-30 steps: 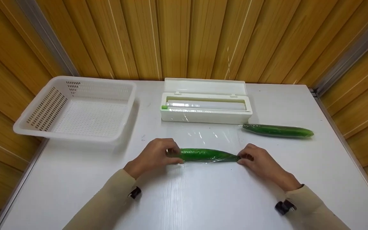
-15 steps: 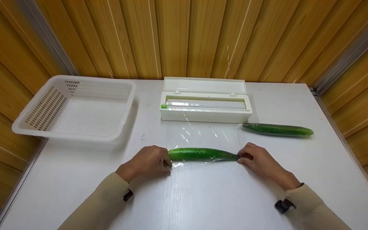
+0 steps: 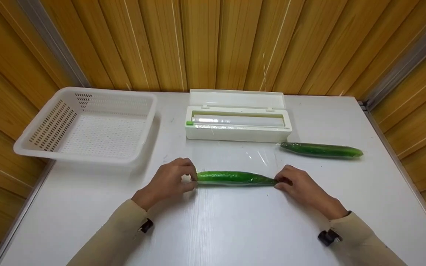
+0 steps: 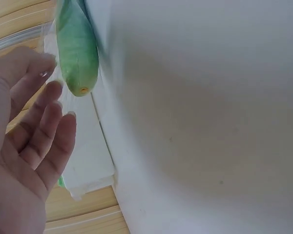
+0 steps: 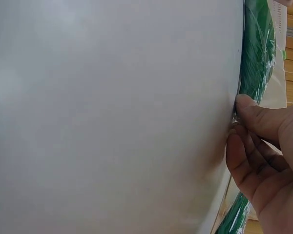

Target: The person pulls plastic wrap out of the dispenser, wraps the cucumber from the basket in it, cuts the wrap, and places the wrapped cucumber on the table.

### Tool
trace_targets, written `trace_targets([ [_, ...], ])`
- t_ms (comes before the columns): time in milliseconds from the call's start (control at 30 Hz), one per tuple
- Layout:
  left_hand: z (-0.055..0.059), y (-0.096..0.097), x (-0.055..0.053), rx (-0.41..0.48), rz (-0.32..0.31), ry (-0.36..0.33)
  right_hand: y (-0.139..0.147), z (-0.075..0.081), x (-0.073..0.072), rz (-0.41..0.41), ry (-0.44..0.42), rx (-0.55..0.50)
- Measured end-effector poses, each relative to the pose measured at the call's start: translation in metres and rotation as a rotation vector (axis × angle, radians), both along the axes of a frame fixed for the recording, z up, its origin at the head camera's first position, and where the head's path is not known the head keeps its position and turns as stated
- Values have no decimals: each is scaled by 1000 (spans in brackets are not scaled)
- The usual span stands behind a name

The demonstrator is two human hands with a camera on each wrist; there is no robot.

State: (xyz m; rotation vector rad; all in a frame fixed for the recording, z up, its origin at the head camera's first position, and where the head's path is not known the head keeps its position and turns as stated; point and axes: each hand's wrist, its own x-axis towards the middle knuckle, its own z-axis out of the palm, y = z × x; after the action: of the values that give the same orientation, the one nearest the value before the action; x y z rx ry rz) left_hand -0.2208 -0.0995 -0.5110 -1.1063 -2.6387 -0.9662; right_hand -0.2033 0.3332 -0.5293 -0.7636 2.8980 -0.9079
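A green cucumber [image 3: 231, 178] with clear plastic wrap about it lies crosswise on the white table. My left hand [image 3: 168, 180] is at its blunt left end; in the left wrist view the fingers [image 4: 51, 131] are loosely bent, with a gap to the cucumber [image 4: 78, 53]. At the tapered right end, thumb and fingertips of my right hand [image 3: 298, 184] pinch the wrapped tip. The right wrist view shows that pinch beside the glossy, wrinkled wrap on the cucumber [image 5: 259, 48]. A flat sheet of clear wrap [image 3: 235, 157] spreads behind the cucumber.
A white plastic-wrap dispenser [image 3: 239, 133] stands at the back with its lid raised and a roll [image 3: 239, 120] inside. A second wrapped cucumber [image 3: 322, 150] lies to its right. At the back left is a white perforated basket [image 3: 105, 136]. Wood-patterned panels [image 3: 213, 48] border the table.
My left hand has slid left off the cucumber to its blunt end, then slightly up. The shiny wrap along the cucumber's front edge lies smoother. My right hand keeps its pinch.
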Motion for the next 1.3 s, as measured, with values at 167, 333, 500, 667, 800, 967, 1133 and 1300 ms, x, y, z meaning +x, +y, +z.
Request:
trace_targets([
  [167,-2,-1,-3,47,2,-27,-1,1,0,14,16,17],
  [333,-3,0,-6,98,-22,-128,-1,2,0,16,23,37],
  [500,-5,1,-7,133,5,-199,-1,2,1,18,20,45],
  [667,-9,5,-7,178,55,-229,-1,1,2,25,35,33],
  [800,-12,7,-8,230,105,-248,-2,0,1,32,50,24],
  [967,-15,11,-11,304,162,-287,-2,1,1,27,43,28],
  [1133,-17,17,-13,344,245,-324,-1,2,1,28,45,32],
  [1300,-17,24,-13,346,349,-396,-1,1,0,32,56,33],
])
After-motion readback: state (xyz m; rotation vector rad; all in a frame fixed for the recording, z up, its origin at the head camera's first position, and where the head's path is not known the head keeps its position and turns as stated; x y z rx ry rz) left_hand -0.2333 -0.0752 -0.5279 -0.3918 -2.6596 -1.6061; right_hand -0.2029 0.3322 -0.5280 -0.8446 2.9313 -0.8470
